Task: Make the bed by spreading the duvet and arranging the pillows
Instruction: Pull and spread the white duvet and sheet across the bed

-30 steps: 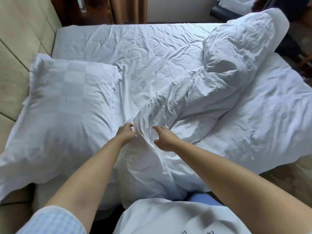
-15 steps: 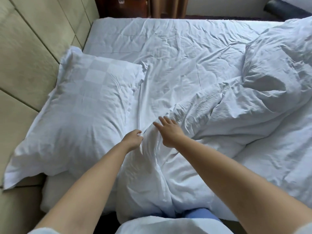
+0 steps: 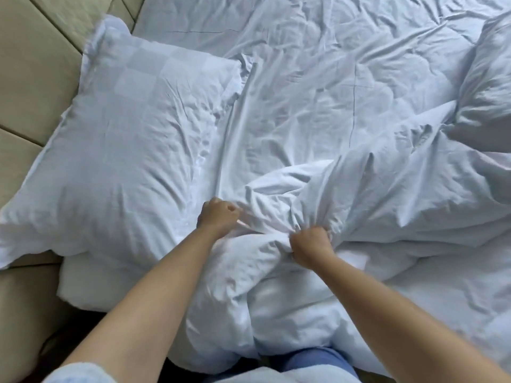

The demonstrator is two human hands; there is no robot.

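Both fists are clenched on bunched white cloth, the left hand (image 3: 218, 215) and the right hand (image 3: 311, 244) gripping the crumpled duvet (image 3: 387, 194) heaped across the bed (image 3: 318, 51), just beside the pillow (image 3: 130, 128) lying against the padded headboard (image 3: 30, 64).

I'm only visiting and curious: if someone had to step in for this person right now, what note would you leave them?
Left hand: fist gripping the duvet edge.
Right hand: fist gripping the same bunched edge, a little to the right.
Duvet: heaped and crumpled across the near and right side of the bed, not spread.
Pillow: lies flat by the headboard, left of the hands.
Done: edge found and gripped.
Left: spread the duvet flat, then arrange the pillows.
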